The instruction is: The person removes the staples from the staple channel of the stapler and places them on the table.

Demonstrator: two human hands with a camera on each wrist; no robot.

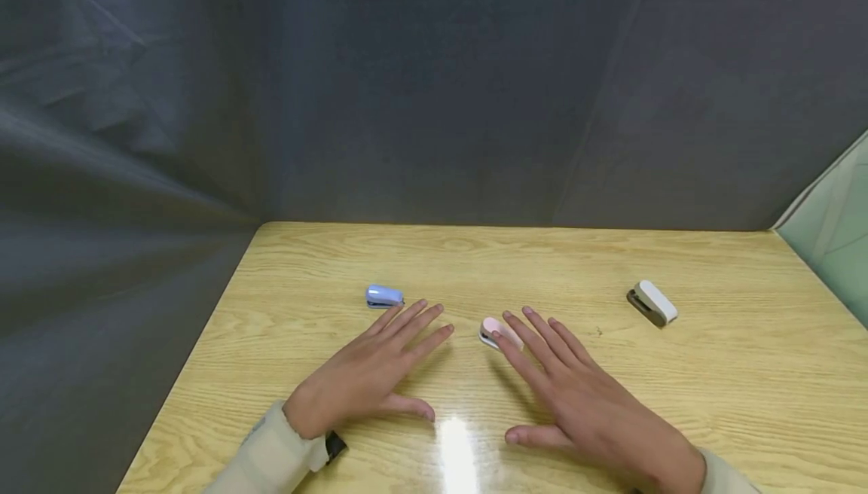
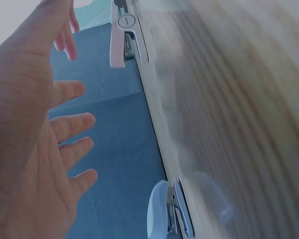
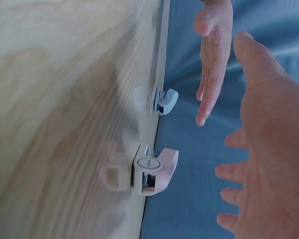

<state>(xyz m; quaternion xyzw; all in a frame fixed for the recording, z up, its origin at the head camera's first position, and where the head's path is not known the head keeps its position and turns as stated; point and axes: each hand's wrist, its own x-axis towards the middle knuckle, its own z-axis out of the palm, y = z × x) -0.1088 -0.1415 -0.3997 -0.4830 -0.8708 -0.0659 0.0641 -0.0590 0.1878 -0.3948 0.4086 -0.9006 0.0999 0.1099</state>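
Observation:
Both hands hover palm down over the wooden table, fingers spread and holding nothing. My left hand is nearest to a small blue stapler, which lies just beyond its fingertips. My right hand hangs over a pink and white stapler, its index finger hiding part of it in the head view. That pink stapler stands on the table, apart from the palm, in the right wrist view. Farther right lies a white and dark brown stapler, away from both hands.
The wooden table fills the lower part of the head view. A dark curtain hangs behind it and along the left side. Light glares off the tabletop between the hands. A pale green surface shows at the far right.

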